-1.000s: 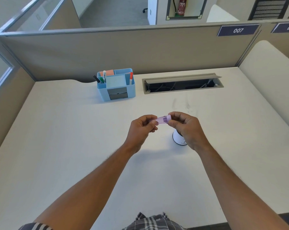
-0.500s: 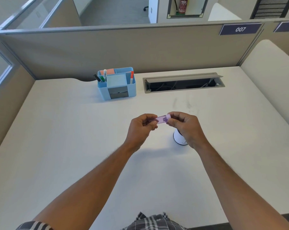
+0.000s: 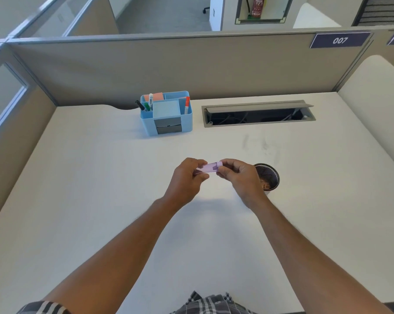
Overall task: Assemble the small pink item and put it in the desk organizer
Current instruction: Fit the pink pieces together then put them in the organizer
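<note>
I am seeing one white bench [image 3: 101, 189], one blue desk organizer [image 3: 169, 120] standing at its far edge, my left hand [image 3: 186, 180] and right hand [image 3: 241, 179] hovering mid-bench, their fingers [image 3: 223, 172] pinching either end of one small pale pink item [image 3: 208, 167], short, tube-like, lying level.

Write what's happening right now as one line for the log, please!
stage: assembling | left hand + right hand: both pinching pink item above desk | blue organizer: far side, item not yet inside
</note>
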The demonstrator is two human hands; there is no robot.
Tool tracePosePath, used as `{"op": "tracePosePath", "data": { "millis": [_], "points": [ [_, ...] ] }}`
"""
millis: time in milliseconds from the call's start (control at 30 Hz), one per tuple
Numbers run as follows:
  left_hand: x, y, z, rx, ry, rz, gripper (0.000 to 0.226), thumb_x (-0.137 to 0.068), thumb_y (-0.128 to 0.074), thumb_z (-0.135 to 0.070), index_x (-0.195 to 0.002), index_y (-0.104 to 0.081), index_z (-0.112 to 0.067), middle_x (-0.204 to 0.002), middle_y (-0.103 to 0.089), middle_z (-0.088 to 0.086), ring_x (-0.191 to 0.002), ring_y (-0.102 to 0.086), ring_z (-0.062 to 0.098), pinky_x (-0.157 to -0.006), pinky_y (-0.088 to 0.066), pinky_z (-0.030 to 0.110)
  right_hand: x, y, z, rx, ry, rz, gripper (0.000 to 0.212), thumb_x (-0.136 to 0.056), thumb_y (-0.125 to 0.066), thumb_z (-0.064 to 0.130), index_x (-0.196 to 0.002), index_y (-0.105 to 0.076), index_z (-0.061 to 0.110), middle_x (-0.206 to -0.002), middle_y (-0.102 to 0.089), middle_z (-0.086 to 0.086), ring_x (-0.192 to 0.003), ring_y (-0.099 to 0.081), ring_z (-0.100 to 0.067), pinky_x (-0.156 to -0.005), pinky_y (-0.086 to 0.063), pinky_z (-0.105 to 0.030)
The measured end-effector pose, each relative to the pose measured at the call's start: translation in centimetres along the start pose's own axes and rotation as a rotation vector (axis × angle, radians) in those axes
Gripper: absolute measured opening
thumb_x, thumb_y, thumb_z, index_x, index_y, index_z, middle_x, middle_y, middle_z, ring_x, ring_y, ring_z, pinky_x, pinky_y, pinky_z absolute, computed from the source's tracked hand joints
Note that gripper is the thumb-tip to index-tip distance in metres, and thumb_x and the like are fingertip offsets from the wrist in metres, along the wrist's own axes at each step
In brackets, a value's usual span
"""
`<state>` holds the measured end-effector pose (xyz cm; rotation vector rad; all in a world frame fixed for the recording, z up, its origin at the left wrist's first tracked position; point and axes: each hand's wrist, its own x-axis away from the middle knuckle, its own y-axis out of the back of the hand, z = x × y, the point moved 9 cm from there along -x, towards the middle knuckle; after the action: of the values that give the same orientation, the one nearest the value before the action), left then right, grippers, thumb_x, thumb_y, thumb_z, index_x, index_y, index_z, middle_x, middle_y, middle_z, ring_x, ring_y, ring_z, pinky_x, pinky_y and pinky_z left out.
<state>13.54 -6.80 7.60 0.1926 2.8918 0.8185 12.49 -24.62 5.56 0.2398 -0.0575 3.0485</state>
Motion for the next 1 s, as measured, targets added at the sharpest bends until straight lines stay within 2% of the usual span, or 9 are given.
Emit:
{"op": "tracePosePath", "data": {
  "millis": [133, 233, 367, 467, 533, 600, 733, 900, 1000],
  "points": [
    [-0.1, 1.6, 1.1, -0.179, -0.078, -0.056, 0.025, -0.090, -0.067, -0.005, -0.115, -0.068, -0.008, -0.105, -0.065, 0.003, -0.084, -0.057, 0.011, -0.076, -0.042, 0.009, -0.5, -2.6, -1.6, -0.043, -0.051, 0.011, 0.013, -0.095, -0.071, 0.006, -0.097, -0.077, 0.017, -0.091, -0.082, -0.002, -0.085, -0.077, -0.020, -0.087, -0.060, -0.030],
    [-0.3, 3.2, 2.3, -0.252, -0.095, -0.097, 0.024, -0.091, -0.068, -0.008, -0.114, -0.069, -0.007, -0.108, -0.070, 0.006, -0.090, -0.063, 0.019, -0.080, -0.047, 0.021, -1.0, -4.3, -2.6, 0.055, -0.027, 0.006, 0.007, -0.095, -0.072, 0.025, -0.101, -0.077, 0.023, -0.095, -0.078, 0.000, -0.085, -0.072, -0.017, -0.086, -0.060, -0.031],
    [-1.4, 5.4, 4.3, -0.307, -0.066, -0.124, 0.026, -0.095, -0.063, -0.016, -0.120, -0.068, -0.012, -0.116, -0.072, 0.004, -0.098, -0.065, 0.021, -0.085, -0.049, 0.027, -1.5, -6.5, -4.9, 0.419, 0.011, 0.019, 0.039, -0.093, -0.074, 0.030, -0.127, -0.066, 0.012, -0.125, -0.068, 0.001, -0.116, -0.065, -0.018, -0.089, -0.045, -0.011],
    [-3.3, 7.1, 5.4, -0.359, -0.046, -0.134, 0.027, -0.096, -0.063, -0.017, -0.122, -0.067, -0.014, -0.117, -0.072, 0.004, -0.100, -0.064, 0.022, -0.085, -0.047, 0.027, -1.9, -9.3, -6.9, 0.779, 0.128, 0.151, 0.057, -0.097, -0.069, 0.033, -0.143, -0.053, 0.003, -0.153, -0.049, -0.012, -0.143, -0.043, -0.025, -0.115, -0.031, -0.028],
    [-5.1, 8.5, 5.8, -0.384, -0.038, -0.154, 0.025, -0.095, -0.063, -0.015, -0.120, -0.067, -0.014, -0.114, -0.071, 0.006, -0.099, -0.061, 0.022, -0.082, -0.044, 0.026, -2.4, -11.1, -8.3, 0.967, 0.168, 0.248, 0.062, -0.100, -0.063, 0.037, -0.148, -0.046, 0.001, -0.161, -0.035, -0.018, -0.151, -0.028, -0.030, -0.122, -0.020, -0.036],
    [-7.2, 9.8, 6.0, -0.398, -0.024, -0.182, 0.023, -0.094, -0.066, -0.014, -0.117, -0.068, -0.013, -0.112, -0.069, 0.006, -0.096, -0.056, 0.020, -0.079, -0.042, 0.025, -2.6, -12.0, -9.5, 1.083, 0.189, 0.299, 0.063, -0.099, -0.062, 0.037, -0.146, -0.046, -0.002, -0.162, -0.031, -0.024, -0.151, -0.026, -0.037, -0.122, -0.019, -0.042],
    [-11.9, 11.9, 6.9, -0.386, 0.033, -0.214, 0.028, -0.092, -0.069, -0.014, -0.120, -0.067, -0.017, -0.119, -0.064, 0.004, -0.106, -0.053, 0.018, -0.081, -0.047, 0.023, -2.3, -12.4, -10.9, 1.205, 0.303, 0.243, 0.057, -0.099, -0.057, 0.038, -0.138, -0.057, -0.003, -0.154, -0.045, -0.026, -0.143, -0.040, -0.045, -0.116, -0.032, -0.054],
    [-17.8, 13.3, 7.0, -0.395, 0.012, -0.215, 0.021, -0.093, -0.064, -0.010, -0.113, -0.071, -0.009, -0.115, -0.066, 0.011, -0.108, -0.057, 0.026, -0.079, -0.053, 0.031, -2.3, -12.3, -11.2, 1.279, 0.384, 0.182, 0.058, -0.100, -0.045, 0.042, -0.141, -0.057, 0.003, -0.155, -0.047, -0.020, -0.144, -0.041, -0.038, -0.116, -0.026, -0.049],
    [-20.4, 13.3, 7.8, -0.391, 0.049, -0.219, 0.027, -0.095, -0.062, -0.010, -0.121, -0.068, -0.007, -0.124, -0.065, 0.013, -0.114, -0.057, 0.027, -0.089, -0.052, 0.033, -2.2, -12.3, -11.2, 1.287, 0.400, 0.175, 0.057, -0.100, -0.046, 0.043, -0.141, -0.058, 0.005, -0.155, -0.048, -0.017, -0.144, -0.043, -0.037, -0.116, -0.024, -0.046]
  ]
}}
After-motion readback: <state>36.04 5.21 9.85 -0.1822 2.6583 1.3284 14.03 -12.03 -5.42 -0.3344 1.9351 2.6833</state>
